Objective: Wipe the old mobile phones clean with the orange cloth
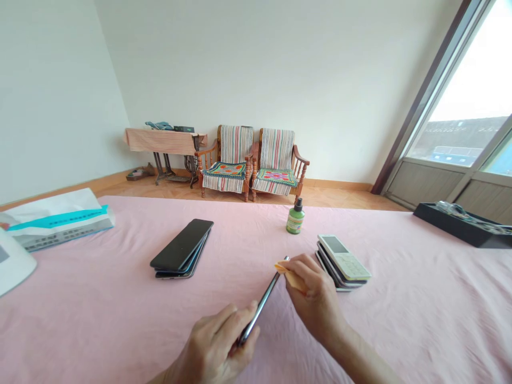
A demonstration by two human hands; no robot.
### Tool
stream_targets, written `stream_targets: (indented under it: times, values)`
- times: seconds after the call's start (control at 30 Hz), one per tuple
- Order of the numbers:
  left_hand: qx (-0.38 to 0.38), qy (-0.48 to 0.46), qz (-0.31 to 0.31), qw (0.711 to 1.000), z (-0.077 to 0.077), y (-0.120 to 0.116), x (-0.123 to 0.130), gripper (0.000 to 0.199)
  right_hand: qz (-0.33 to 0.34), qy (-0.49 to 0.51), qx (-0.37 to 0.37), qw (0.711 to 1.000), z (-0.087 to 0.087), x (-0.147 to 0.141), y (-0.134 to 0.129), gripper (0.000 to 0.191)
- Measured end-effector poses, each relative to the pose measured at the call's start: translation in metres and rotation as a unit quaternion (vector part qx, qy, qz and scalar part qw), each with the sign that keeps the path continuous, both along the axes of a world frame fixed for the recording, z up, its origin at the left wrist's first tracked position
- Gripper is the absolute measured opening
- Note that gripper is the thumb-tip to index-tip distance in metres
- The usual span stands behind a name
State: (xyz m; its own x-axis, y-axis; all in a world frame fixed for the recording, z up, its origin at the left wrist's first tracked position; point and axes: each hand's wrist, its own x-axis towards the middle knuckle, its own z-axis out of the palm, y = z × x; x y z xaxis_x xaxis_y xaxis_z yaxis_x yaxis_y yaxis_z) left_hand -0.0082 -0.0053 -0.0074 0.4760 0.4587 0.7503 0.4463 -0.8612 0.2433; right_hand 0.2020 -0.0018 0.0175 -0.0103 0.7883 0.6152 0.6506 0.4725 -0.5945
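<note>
My left hand [218, 341] grips the near end of a dark smartphone [264, 302], held edge-up above the pink cloth. At the phone's far end, my right hand [314, 293] pinches a yellow-orange cloth [294, 278] against the edge. To the left lies a stack of smartphones [184, 247], the top one with a black screen. Just right of my right hand is a stack of phones [344, 260] topped by a white keypad phone. A small green spray bottle [295, 218] with a black top stands upright beyond my right hand.
A pink cloth [120, 320] covers the broad surface. At left lie a white and teal packet [60, 217] and a white rounded object [14, 262]. A black tray [468, 225] of small items sits at far right. Two wooden chairs [226, 169] stand by the wall.
</note>
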Motion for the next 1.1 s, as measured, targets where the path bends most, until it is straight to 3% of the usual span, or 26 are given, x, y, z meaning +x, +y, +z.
stream_targets:
  times: [0.1, 0.3, 0.47, 0.63, 0.83, 1.0, 1.1]
  values:
    - [-0.003, 0.006, -0.001, 1.000, 0.000, -0.001, 0.000, 0.025, -0.042, 0.004, -0.002, 0.999, -0.001, 0.003, 0.004, 0.025]
    - [-0.009, 0.009, 0.007, 1.000, 0.002, -0.001, 0.000, 0.022, -0.006, 0.009, -0.010, 1.000, -0.003, -0.003, -0.001, 0.030]
    - [-0.014, 0.001, -0.001, 1.000, -0.001, 0.000, -0.001, 0.025, -0.065, 0.033, -0.024, 0.997, 0.002, 0.001, 0.005, 0.021]
    - [-0.019, -0.003, 0.003, 1.000, -0.002, -0.001, -0.001, 0.024, -0.014, 0.034, -0.022, 0.999, -0.001, -0.006, -0.001, 0.027]
    - [-0.010, -0.014, -0.005, 1.000, -0.001, 0.001, 0.001, 0.022, -0.056, 0.047, -0.019, 0.997, -0.003, -0.001, 0.004, 0.023]
    - [-0.017, -0.015, -0.012, 1.000, 0.001, 0.001, 0.000, 0.021, -0.007, 0.047, -0.023, 0.999, -0.003, -0.009, -0.003, 0.027]
    - [-0.021, -0.011, -0.010, 1.000, 0.001, 0.001, 0.000, 0.021, -0.029, 0.045, -0.022, 0.998, -0.004, -0.006, -0.001, 0.026]
